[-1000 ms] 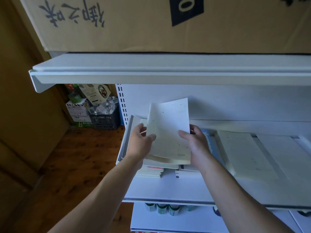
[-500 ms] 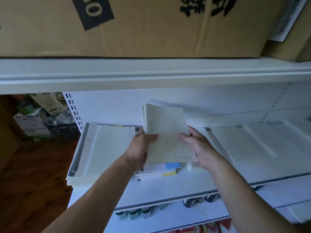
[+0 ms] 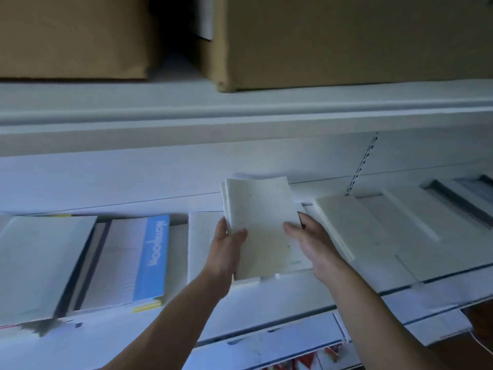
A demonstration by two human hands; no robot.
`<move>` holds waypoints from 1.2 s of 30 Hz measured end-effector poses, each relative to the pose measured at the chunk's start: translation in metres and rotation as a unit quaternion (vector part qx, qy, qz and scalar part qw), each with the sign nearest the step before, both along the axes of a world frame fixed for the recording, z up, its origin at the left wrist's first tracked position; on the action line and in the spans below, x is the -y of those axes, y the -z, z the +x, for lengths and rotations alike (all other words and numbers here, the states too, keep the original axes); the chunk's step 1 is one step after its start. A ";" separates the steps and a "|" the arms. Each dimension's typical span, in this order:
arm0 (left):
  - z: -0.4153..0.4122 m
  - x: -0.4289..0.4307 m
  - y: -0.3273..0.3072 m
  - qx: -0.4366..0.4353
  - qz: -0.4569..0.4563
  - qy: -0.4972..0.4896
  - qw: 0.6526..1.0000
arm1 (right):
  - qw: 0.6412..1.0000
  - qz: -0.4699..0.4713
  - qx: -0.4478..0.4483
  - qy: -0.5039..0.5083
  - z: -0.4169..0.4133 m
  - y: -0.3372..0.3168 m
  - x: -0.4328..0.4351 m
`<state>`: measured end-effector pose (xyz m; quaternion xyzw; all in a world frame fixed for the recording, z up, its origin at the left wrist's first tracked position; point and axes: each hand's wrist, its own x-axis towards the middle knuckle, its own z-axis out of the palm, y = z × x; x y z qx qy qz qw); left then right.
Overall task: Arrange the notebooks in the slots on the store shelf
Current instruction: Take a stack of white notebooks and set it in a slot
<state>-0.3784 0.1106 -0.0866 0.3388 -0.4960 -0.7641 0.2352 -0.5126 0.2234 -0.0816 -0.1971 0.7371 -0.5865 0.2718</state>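
Stack of pale speckled paper notebooks (image 3: pixel 264 231) carried right along white shelf (image 3: pixel 280 299) | left hand (image 3: pixel 226 253), right hand (image 3: pixel 316 248) grasp its edges | matching cream pile (image 3: pixel 336 228) likely destination

White shelf (image 3: pixel 293 299): grey notebook (image 3: pixel 40 263), blue-banded notebook (image 3: pixel 152 257) left; pale stack (image 3: pixel 344 225) right
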 end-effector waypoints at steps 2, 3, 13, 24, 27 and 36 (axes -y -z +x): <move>-0.027 -0.020 0.009 0.016 -0.018 -0.005 1.000 | 1.000 0.019 -0.016 0.006 -0.025 0.006 -0.014; -0.038 -0.029 0.013 0.022 -0.030 -0.009 0.999 | 0.999 0.029 -0.024 0.005 -0.035 0.008 -0.020; -0.091 -0.055 0.053 0.171 -0.193 -0.043 0.965 | 0.985 0.137 -0.098 -0.030 -0.082 0.028 -0.033; -0.099 -0.052 0.064 0.175 -0.177 -0.003 0.968 | 0.984 0.138 -0.105 -0.045 -0.099 0.051 -0.037; -0.094 -0.053 0.068 0.135 -0.119 -0.012 0.984 | 0.988 0.130 -0.078 -0.042 -0.103 0.064 -0.041; -0.093 -0.051 0.070 0.075 -0.058 -0.004 0.995 | 0.991 0.081 -0.040 -0.101 -0.093 0.064 -0.044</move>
